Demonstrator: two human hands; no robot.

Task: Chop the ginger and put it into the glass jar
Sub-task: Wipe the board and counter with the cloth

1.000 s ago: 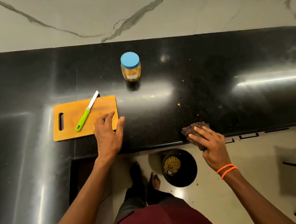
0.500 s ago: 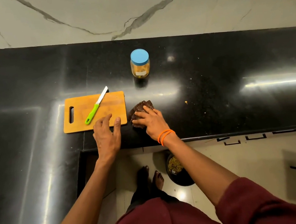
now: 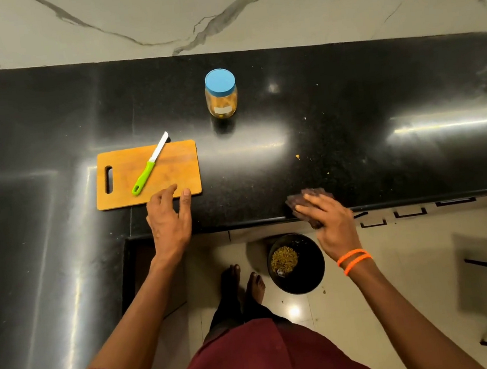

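Clean-up stage: we found the counter being wiped, with the chopping judged finished.

Nearest us, a black bin (image 3: pixel 296 264) holding scraps stood on the floor below the counter (image 3: pixel 348 107) edge. Above it, the right hand (image 3: pixel 328 220) pressed a dark cloth (image 3: pixel 309 197) at that edge, fingers spread flat over it; whether the thumb gripped underneath we could not tell. The left hand (image 3: pixel 169 222) rested with fingers loosely apart, holding nothing, its tips at the near edge of the cutting board (image 3: pixel 145 175). A green-handled knife (image 3: pixel 150 164) lay across the bare board. A few crumbs (image 3: pixel 297 156) lay further in. Farthest, the glass jar (image 3: pixel 221 93) stood upright and capped, with yellowish pieces inside, presumably the ginger. We judged that the next move called for sweeping the remaining crumbs toward the bin.
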